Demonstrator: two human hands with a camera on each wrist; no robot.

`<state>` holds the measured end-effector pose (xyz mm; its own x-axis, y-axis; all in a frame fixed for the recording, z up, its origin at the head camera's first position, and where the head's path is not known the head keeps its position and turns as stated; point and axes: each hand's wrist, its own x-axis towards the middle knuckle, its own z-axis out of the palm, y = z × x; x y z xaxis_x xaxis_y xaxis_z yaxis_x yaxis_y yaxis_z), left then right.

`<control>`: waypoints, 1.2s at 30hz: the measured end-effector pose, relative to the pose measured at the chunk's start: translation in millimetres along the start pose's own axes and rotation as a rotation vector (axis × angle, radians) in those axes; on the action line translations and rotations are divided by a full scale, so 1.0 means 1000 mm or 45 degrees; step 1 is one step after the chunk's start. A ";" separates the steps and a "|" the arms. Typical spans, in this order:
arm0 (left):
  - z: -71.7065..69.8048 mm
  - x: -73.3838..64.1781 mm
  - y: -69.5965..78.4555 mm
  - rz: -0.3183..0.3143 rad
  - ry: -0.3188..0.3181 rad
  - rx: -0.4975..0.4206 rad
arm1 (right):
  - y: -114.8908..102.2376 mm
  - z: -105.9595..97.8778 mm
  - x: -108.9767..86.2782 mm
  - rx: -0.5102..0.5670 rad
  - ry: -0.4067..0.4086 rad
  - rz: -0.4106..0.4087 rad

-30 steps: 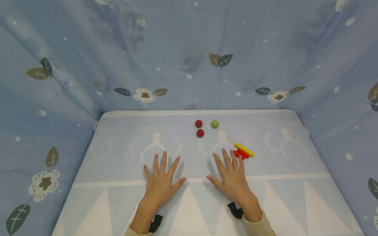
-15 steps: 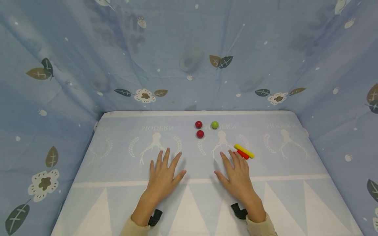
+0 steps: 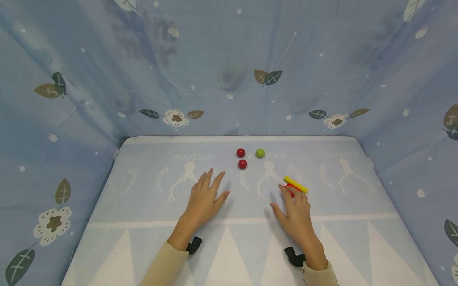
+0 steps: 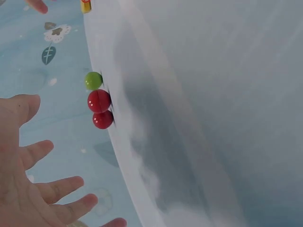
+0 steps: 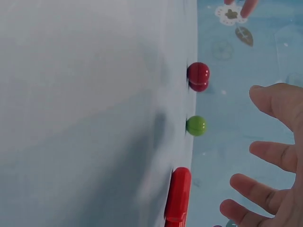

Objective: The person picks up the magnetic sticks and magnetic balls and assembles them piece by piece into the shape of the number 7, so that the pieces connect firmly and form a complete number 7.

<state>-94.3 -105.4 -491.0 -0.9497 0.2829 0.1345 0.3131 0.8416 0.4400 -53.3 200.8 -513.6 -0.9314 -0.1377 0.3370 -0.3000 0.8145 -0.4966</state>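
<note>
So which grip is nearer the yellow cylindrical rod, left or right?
Right. The right grip is just on the near side of the yellow rod; the left grip is farther off, to the rod's left.

Yellow stick (image 3: 295, 185): lying slantwise | red sticks (image 5: 179, 194): alongside it | two red balls (image 3: 242, 164), green ball (image 3: 260, 153): farther back
</note>
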 end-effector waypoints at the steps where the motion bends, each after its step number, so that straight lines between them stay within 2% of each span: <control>1: 0.001 0.003 -0.001 -0.002 -0.001 -0.011 | 0.001 0.000 0.000 0.010 0.000 0.010; 5: 0.004 0.017 -0.003 -0.023 -0.017 -0.051 | 0.007 -0.001 0.000 0.013 0.024 0.040; 9: 0.006 0.031 -0.001 -0.043 -0.040 -0.102 | 0.014 -0.002 0.002 0.008 0.089 0.096; 15: 0.012 0.057 0.003 -0.051 -0.063 -0.110 | 0.024 -0.002 0.006 0.126 0.171 0.215; 21: 0.020 0.077 0.002 -0.100 -0.101 -0.208 | 0.033 0.001 0.009 0.191 0.215 0.226; 25: 0.024 0.086 0.000 -0.125 -0.116 -0.322 | 0.036 0.002 0.011 0.212 0.215 0.269; 29: 0.031 0.095 -0.002 -0.125 -0.127 -0.396 | 0.037 0.002 0.011 0.221 0.183 0.375; 33: 0.037 0.105 -0.002 -0.131 -0.150 -0.436 | 0.038 0.003 0.011 0.212 0.169 0.456; 36: 0.039 0.111 0.000 -0.131 -0.194 -0.415 | 0.039 0.004 0.011 0.198 0.170 0.468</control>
<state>-199.5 -56.5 -510.4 -0.9557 0.2903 -0.0480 0.1726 0.6855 0.7073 -75.6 228.5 -532.3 -0.9505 0.2286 0.2103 0.0102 0.6996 -0.7144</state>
